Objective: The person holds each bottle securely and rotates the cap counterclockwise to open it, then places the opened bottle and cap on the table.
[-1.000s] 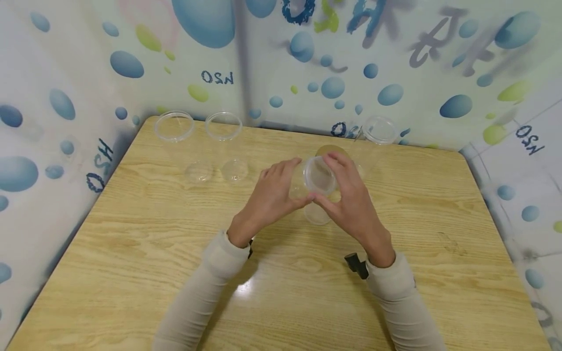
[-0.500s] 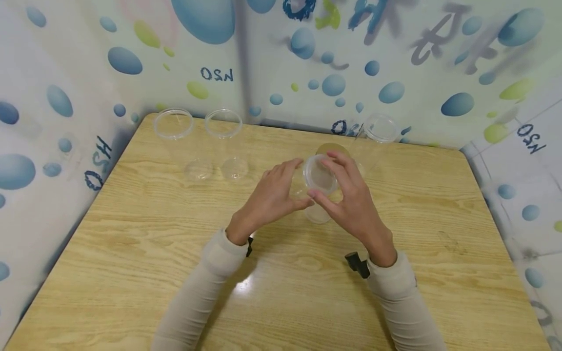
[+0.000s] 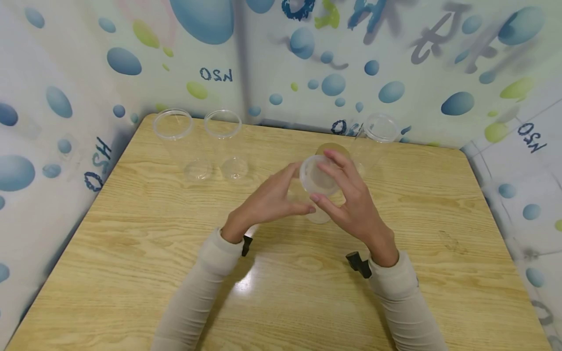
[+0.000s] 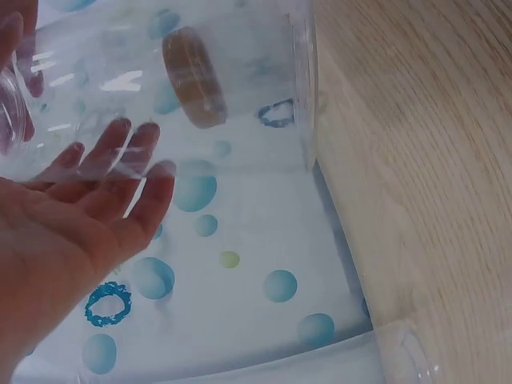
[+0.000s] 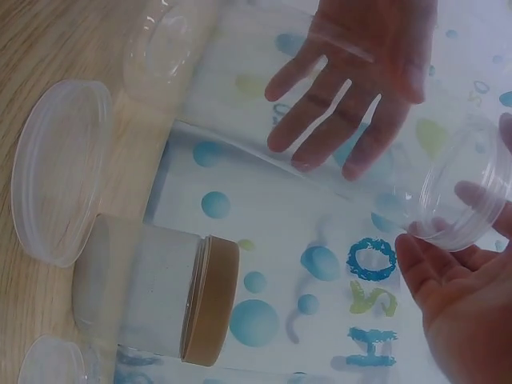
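A tall clear plastic container [image 4: 124,82] stands on the table between my hands. Its lower end shows as a wide ring [image 5: 60,172] in the right wrist view. Fingers and thumb of my right hand [image 3: 355,207] pinch the round translucent lid [image 3: 313,176] at the top, which looks slightly tilted; whether it is fully seated I cannot tell. My left hand [image 3: 272,197] is beside the container, thumb and fingers apart. Through the clear wall in the right wrist view, the left hand's fingers [image 5: 320,124] appear spread and relaxed. Whether they touch the wall is unclear.
Two clear open cups [image 3: 172,125] stand at the back left. Another clear container [image 3: 381,129] is at the back right. Behind my right hand stands a jar [image 5: 140,284] with a brown lid [image 5: 214,300]. Patterned walls border the wooden table [image 3: 298,302].
My left hand has loosened and drawn slightly left and down, its thumb parting from the right thumb. The lid has tilted and shifted a little left under my right fingers.
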The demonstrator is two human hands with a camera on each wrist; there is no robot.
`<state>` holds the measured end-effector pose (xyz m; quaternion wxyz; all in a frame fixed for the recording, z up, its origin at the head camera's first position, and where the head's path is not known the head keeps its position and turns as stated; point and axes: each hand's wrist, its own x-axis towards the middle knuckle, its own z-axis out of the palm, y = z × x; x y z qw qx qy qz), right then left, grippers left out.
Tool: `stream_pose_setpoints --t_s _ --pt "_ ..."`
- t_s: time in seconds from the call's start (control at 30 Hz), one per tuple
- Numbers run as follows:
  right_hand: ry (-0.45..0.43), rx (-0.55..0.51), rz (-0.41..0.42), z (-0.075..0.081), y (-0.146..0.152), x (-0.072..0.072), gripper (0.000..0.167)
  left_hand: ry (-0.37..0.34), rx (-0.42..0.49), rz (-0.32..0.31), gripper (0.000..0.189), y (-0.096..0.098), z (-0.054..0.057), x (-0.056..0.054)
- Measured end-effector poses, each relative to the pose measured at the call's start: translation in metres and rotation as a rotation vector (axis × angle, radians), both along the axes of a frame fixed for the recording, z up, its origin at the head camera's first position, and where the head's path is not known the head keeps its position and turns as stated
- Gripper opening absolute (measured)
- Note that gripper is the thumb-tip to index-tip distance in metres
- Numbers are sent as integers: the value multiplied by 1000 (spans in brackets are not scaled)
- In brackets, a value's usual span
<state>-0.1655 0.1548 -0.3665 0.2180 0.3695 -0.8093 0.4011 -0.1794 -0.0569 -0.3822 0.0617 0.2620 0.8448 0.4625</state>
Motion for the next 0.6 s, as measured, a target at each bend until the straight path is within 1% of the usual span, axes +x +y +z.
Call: stream_pose_setpoints --t_s 0.07,0.23,0.4,0.5,0.6 --pt "1 -10 18 0 1 0 61 -41 18 -24 85 -1 0 1" --pt "-3 -23 65 0 2 2 58 -117 68 -81 85 -2 0 2" --pt "22 -47 140 0 1 2 57 -193 147 -191 88 -3 -1 2" --pt "35 -50 174 0 1 2 56 -220 167 -249 90 -4 -2 1" --pt "26 -49 206 -1 1 3 56 -232 189 -299 91 -4 -3 0"
